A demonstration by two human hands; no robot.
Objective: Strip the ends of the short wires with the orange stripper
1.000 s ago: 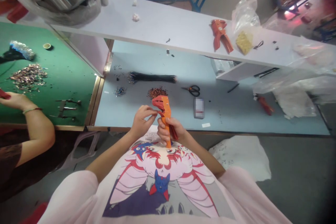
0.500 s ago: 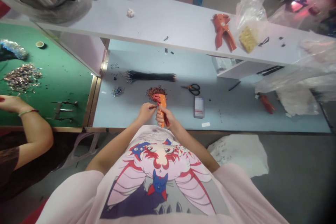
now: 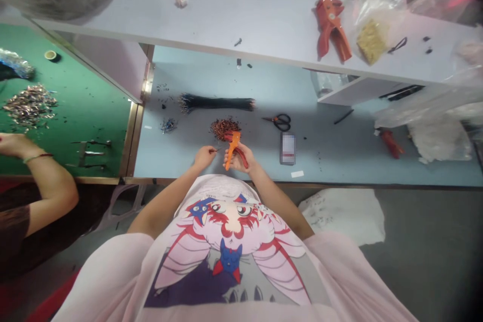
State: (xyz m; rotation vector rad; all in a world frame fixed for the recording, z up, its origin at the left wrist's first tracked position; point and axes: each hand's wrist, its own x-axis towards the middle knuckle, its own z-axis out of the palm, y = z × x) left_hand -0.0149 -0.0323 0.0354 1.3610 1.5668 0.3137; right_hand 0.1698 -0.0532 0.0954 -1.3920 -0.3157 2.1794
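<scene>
My right hand [image 3: 240, 157] is wrapped round an orange wire stripper [image 3: 234, 145] with red handles, its jaws at the near edge of a pile of copper-coloured bits [image 3: 225, 128]. To its left, my left hand [image 3: 206, 156] pinches a small thin piece, too small to name, apart from the tool. A bundle of black wires [image 3: 217, 103] with stripped ends lies beyond the pile. Black scissors [image 3: 279, 122] rest to the right of the pile.
A phone-like object [image 3: 288, 148] lies right of my hands. Another orange-red tool [image 3: 332, 30] is on the raised white shelf [image 3: 264, 25]. Plastic bags lie at the right. Another person's arm [image 3: 53, 171] is at the green table [image 3: 94, 110] on the left.
My left hand has drawn back to the left, away from the tool. The stripper is tilted and its red handle stands further from the orange one. The view has shifted slightly.
</scene>
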